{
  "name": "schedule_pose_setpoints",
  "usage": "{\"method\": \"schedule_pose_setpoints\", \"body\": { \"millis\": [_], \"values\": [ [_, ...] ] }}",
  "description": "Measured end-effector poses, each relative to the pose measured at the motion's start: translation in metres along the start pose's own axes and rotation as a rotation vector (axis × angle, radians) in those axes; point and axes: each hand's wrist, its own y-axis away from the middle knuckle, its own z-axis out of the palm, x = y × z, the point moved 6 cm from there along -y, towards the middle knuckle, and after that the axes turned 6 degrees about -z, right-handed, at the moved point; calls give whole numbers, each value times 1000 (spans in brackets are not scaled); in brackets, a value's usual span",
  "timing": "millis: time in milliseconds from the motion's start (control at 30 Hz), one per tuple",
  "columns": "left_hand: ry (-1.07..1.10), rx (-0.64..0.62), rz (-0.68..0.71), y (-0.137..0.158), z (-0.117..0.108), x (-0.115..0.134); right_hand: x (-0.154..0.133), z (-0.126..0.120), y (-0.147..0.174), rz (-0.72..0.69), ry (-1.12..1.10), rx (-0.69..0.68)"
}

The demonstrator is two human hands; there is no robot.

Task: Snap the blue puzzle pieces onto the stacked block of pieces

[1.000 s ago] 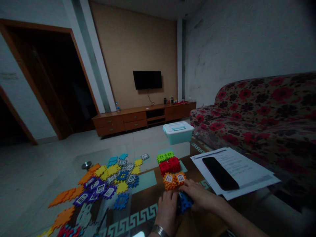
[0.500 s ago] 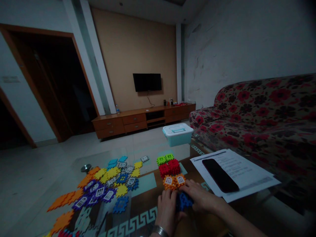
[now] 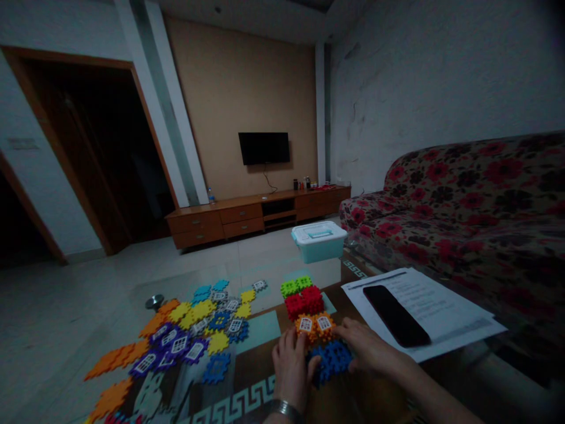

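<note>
Head view: left hand (image 3: 290, 368) and right hand (image 3: 369, 352) clasp the blue block cube (image 3: 333, 360), orange cube (image 3: 314, 327) at 12 o'clock. It looks light, rigid plastic, best gripped on opposite toothed faces.

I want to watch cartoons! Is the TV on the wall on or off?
Off. The TV screen is plain black, with no picture or glow on it.
</note>
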Motion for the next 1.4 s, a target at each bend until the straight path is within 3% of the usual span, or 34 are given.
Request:
{"method": "schedule_pose_setpoints", "body": {
  "millis": [433, 700, 967, 1400],
  "values": [
    [-20, 60, 7, 4, -10, 3, -2, 12, -3, 29, 25, -58],
    [-20, 6, 87, -11, -10, -4, -12, 8, 0, 39, 31, -72],
    [20, 83, 91, -11, -21, 2, -12, 7, 2, 37, 36, -65],
    [-22, 165, 60, -22, -14, -3, -10, 10, 0, 44, 8, -81]
  ]
}}
